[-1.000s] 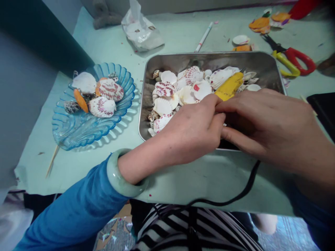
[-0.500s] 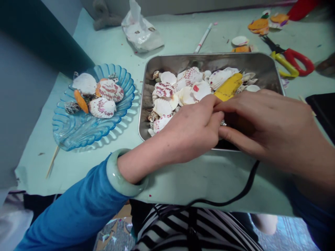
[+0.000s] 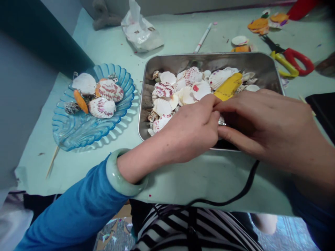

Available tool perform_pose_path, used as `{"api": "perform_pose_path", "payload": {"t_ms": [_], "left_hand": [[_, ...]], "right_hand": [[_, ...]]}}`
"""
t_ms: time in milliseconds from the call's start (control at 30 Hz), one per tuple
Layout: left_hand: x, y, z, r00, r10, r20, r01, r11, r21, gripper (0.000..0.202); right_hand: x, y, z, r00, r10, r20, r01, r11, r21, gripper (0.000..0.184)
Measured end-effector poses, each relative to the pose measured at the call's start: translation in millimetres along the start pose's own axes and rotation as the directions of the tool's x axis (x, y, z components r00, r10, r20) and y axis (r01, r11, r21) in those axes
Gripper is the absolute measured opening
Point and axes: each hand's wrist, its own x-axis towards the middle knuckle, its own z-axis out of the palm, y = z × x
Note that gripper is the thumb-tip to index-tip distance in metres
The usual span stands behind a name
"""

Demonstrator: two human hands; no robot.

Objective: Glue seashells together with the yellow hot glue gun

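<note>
My left hand (image 3: 190, 134) and my right hand (image 3: 264, 120) meet fingertip to fingertip over the near edge of a metal tray (image 3: 162, 62). Both are curled with fingers pressed together around something small between them; a sliver of it shows at the fingertips, too hidden to name. The tray holds several scallop shells (image 3: 183, 87) and a yellow piece (image 3: 229, 87) just beyond my fingers. A pale green bangle (image 3: 117, 176) sits on my left wrist above a blue sleeve.
A blue glass dish (image 3: 78, 130) with shells stands at left. Scissors with red and yellow handles (image 3: 293, 59), a white pen (image 3: 202, 37), a plastic bag (image 3: 141, 29) and orange scraps (image 3: 259, 23) lie at the back. A black cord (image 3: 235, 195) crosses the table's near edge.
Almost nothing differs. Both hands stay pinched together over the tray's near edge, with only a slight shift of the fingers.
</note>
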Motion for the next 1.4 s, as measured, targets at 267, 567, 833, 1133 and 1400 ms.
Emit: {"api": "perform_pose_path", "payload": {"t_ms": [267, 567, 833, 1133, 1400], "left_hand": [[-0.2, 0.1, -0.6, 1.000, 0.013, -0.012, -0.013, 1.000, 0.024, 0.011], [0.9, -2.7, -0.6, 0.998, 0.056, 0.003, -0.056, 0.998, 0.034, 0.011], [-0.5, -1.3, -1.0, 0.999, 0.034, 0.010, -0.035, 0.999, 0.035, 0.011], [0.5, -1.4, -1.1, 0.999, 0.043, 0.002, -0.043, 0.997, 0.068, 0.011], [-0.1, -0.9, -1.8, 0.999, 0.054, -0.001, -0.053, 0.993, 0.107, 0.011]], "right_hand": [[0.4, 0.5, -0.6, 1.000, 0.001, -0.006, -0.001, 1.000, 0.006, 0.035], [0.8, -0.5, -1.0, 1.000, -0.001, -0.004, 0.001, 1.000, 0.022, 0.030], [1.2, -0.1, -0.7, 1.000, -0.006, -0.003, 0.006, 1.000, 0.018, 0.032], [-0.1, 1.3, 1.1, 1.000, -0.007, -0.001, 0.007, 1.000, 0.003, 0.031], [0.5, 0.8, -0.3, 1.000, 0.003, 0.004, -0.003, 1.000, 0.010, 0.029]]}}
